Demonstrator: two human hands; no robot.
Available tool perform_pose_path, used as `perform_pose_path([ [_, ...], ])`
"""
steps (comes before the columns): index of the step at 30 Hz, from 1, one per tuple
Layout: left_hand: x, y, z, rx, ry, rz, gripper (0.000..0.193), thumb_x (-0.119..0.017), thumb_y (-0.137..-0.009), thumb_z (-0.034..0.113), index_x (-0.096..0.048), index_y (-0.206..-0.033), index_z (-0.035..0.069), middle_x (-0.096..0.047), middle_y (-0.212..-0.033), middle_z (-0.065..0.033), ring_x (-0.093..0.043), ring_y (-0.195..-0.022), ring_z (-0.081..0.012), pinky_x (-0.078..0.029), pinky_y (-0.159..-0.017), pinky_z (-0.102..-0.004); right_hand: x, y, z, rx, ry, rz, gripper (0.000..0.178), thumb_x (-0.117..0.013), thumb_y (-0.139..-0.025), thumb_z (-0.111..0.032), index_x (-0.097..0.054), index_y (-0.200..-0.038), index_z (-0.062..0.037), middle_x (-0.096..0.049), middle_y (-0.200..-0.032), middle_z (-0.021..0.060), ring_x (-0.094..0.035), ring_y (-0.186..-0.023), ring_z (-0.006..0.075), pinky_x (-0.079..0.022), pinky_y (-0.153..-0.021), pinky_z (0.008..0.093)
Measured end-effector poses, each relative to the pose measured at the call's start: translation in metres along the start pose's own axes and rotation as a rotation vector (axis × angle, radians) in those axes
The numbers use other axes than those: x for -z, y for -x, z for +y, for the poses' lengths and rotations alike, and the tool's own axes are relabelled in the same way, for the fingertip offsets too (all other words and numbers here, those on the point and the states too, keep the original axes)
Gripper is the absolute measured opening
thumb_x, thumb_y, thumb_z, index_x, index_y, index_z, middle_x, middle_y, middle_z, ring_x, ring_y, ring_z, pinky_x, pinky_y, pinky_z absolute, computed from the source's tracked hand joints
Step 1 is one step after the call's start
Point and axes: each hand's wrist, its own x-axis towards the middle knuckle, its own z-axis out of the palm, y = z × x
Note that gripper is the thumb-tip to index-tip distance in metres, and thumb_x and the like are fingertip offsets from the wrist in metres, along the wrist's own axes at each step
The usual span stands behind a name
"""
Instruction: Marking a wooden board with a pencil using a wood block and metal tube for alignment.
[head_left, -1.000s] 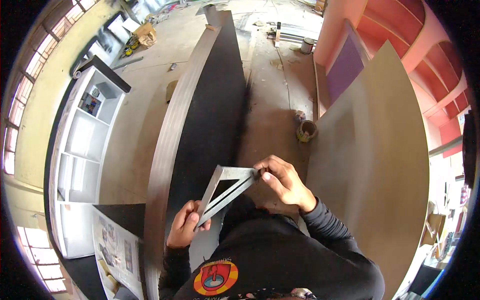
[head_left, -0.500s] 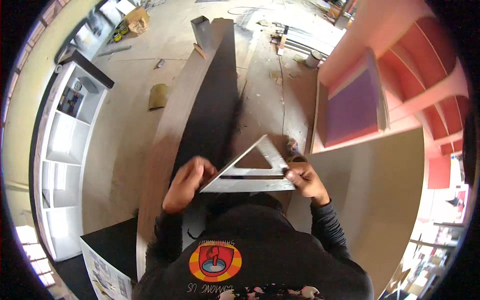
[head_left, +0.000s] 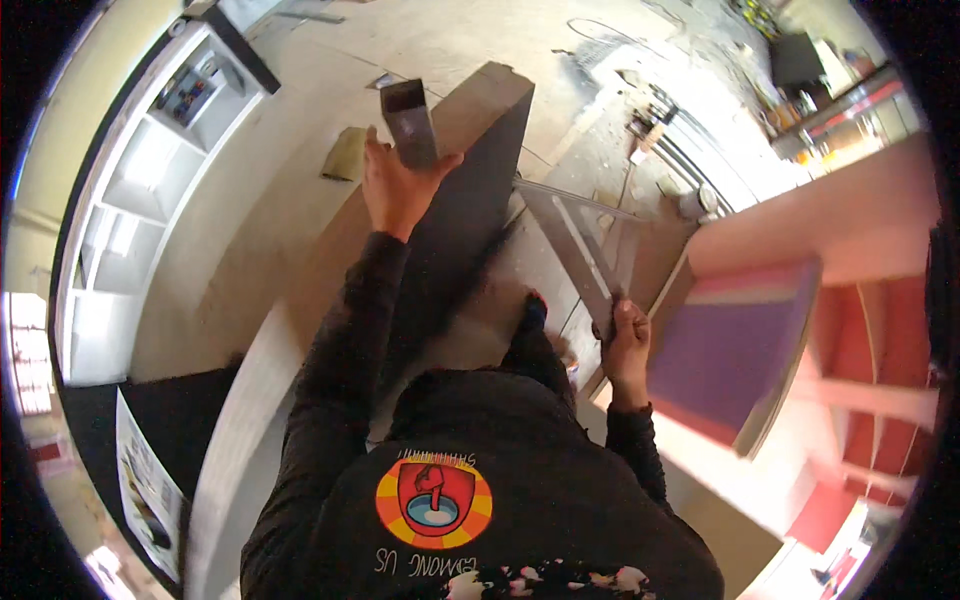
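My right hand (head_left: 626,340) is closed on one corner of a silver metal triangle square (head_left: 585,240), which has cut-outs and is held tilted over the floor. My left hand (head_left: 402,190) reaches out over the long board panel (head_left: 335,240), its thumb and fingers spread at either side of a dark rectangular metal tube (head_left: 410,125). That tube stands near the panel's far end; whether the fingers press on it is unclear. The panel has a pale wood-toned edge and a black face (head_left: 440,230).
At left stands a white shelf unit (head_left: 130,200). On the right are a pink cabinet (head_left: 870,330) with curved shelves and a purple panel (head_left: 725,350). A tin can (head_left: 697,202) and a tan scrap (head_left: 344,154) lie on the floor beyond.
My left hand has left the triangle square's corner and stretched forward to the metal tube. My right hand has swung the square upright and away from my body. The view has turned.
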Motion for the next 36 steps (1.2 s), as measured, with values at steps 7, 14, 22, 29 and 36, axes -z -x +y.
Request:
perform_pose_path([
  [7,-0.002,0.038,-0.023,0.263,0.013,0.039,0.06,-0.09,-0.072,0.04,-0.068,-0.108,-0.002,-0.071,-0.11,-0.0204,-0.068,-0.108,-0.0401,-0.054,-0.089,-0.0474,-0.084,-0.132,-0.066,0.037,0.333,-0.417,0.049,-0.051,-0.111,-0.04,-0.071,-0.103,0.004,-0.067,-0.085,-0.0011,-0.055,-0.077,0.0105,-0.048,-0.072,0.031],
  [14,0.068,0.105,-0.029,0.334,-0.002,0.294,0.041,-0.09,-0.075,0.024,-0.071,-0.101,-0.001,-0.075,-0.098,-0.0161,-0.074,-0.086,-0.0309,-0.057,-0.077,-0.0406,-0.158,-0.23,-0.025,0.198,0.494,-0.729,0.053,-0.053,-0.11,-0.043,-0.065,-0.083,0.0,-0.053,-0.066,-0.0025,-0.043,-0.064,0.0092,-0.037,-0.057,0.0359],
  [22,0.1,0.127,-0.006,0.514,-0.194,0.278,0.039,-0.089,-0.077,0.015,-0.072,-0.107,-0.003,-0.077,-0.1,-0.0156,-0.076,-0.088,-0.0263,-0.058,-0.081,-0.0383,-0.182,-0.264,-0.029,0.045,0.633,-0.783,0.069,-0.062,-0.102,-0.056,-0.055,-0.063,0.0005,-0.039,-0.053,0.0,-0.038,-0.053,0.0117,-0.032,-0.05,0.0408],
  [29,0.099,0.142,-0.017,0.492,-0.07,0.329,0.046,-0.091,-0.074,0.01,-0.069,-0.111,-0.006,-0.075,-0.104,-0.0153,-0.074,-0.088,-0.0295,-0.059,-0.077,-0.0404,-0.181,-0.272,-0.035,-0.073,0.736,-0.889,0.068,-0.067,-0.098,-0.058,-0.063,-0.066,0.0024,-0.044,-0.052,0.0019,-0.043,-0.052,0.0113,-0.036,-0.049,0.0387],
  [36,0.122,0.16,0.002,-0.028,-0.312,0.965,0.084,-0.069,-0.086,0.066,-0.051,-0.129,-0.004,-0.059,-0.12,-0.0199,-0.058,-0.115,-0.0314,-0.043,-0.101,-0.0458,-0.174,-0.286,-0.044,-0.174,0.633,-1.059,0.061,-0.068,-0.1,-0.052,-0.066,-0.069,0.0006,-0.049,-0.054,-0.0015,-0.044,-0.052,0.0087,-0.035,-0.047,0.0345],
])
